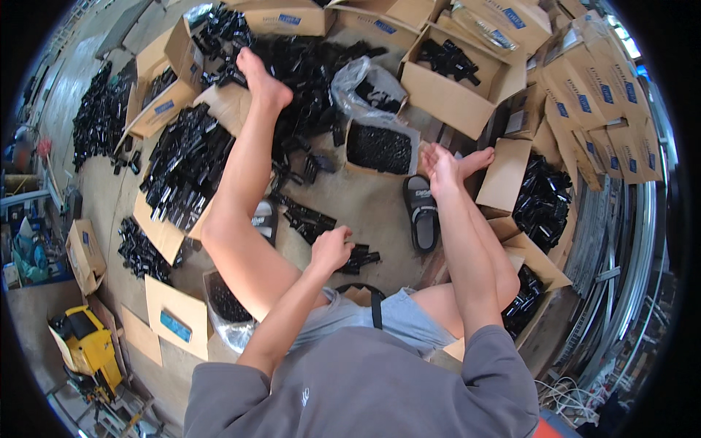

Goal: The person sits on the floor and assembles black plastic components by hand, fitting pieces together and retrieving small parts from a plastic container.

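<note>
My left hand [332, 249] hovers between my knees with its fingers curled. Whatever it may hold is too small or hidden to make out. Right beside it lie black plastic parts [361, 258], and more black parts [310, 219] are spread on the floor just beyond. Farther forward and right, my right hand [440, 169] is stretched out, palm partly showing and fingers loosely extended, with nothing visible in it. Close to its left stands an open carton of small black pieces [380, 148], its rim near my fingertips.
Large heaps of black parts [186, 164] lie left and ahead. Open cartons [453, 98] surround me, with stacked flat boxes [595, 95] at the far right. Black slippers [423, 219] sit on the floor. A phone [175, 326] rests on cardboard near a yellow machine [91, 347]. Metal profiles [621, 263] lie rightward.
</note>
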The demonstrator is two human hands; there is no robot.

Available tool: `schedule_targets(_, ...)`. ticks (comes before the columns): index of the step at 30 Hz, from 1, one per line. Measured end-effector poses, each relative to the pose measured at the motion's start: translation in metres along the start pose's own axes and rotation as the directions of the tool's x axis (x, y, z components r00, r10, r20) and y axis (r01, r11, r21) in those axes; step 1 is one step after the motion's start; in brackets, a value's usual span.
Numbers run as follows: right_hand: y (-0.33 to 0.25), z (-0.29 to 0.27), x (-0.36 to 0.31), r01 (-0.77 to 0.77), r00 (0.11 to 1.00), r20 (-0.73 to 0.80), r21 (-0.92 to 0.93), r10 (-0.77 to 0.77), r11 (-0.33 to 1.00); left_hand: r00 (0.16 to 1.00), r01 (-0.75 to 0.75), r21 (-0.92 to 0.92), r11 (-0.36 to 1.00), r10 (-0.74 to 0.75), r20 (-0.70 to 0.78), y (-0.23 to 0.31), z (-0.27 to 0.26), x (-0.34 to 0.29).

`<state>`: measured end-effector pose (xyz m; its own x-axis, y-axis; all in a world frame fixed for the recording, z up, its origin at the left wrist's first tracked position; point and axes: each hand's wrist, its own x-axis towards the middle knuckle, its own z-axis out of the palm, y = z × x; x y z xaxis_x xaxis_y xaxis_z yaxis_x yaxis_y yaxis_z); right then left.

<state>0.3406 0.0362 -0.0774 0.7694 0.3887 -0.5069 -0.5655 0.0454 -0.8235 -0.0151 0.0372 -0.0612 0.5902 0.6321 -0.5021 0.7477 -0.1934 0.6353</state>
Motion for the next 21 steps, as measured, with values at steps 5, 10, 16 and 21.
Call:
schedule_targets(5,0.083,-0.053,-0.069,-0.38,0.92,0.014,-0.22,0.393,0.898,0.967,0.001,0.455,0.891,-0.116,0.226,-0.053,0.063,0.027)
schedule_targets(10,0.113,-0.087,-0.124,-0.42,0.894,-0.002,-0.356,0.449,0.835,0.983,-0.115,0.627,0.77,-0.004,0.185,-0.06,0.087,0.024)
schedule_targets(16,0.141,-0.082,-0.142,-0.156,0.923,0.148,-0.699,0.354,0.698,0.97,-0.2,0.618,0.761,0.245,0.013,-0.06,0.081,0.039)
schedule_targets(21,0.155,-0.051,-0.143,0.051,0.935,0.244,-0.812,0.258,0.582,0.971,-0.236,0.649,0.723,0.203,0.127,-0.066,0.087,0.037)
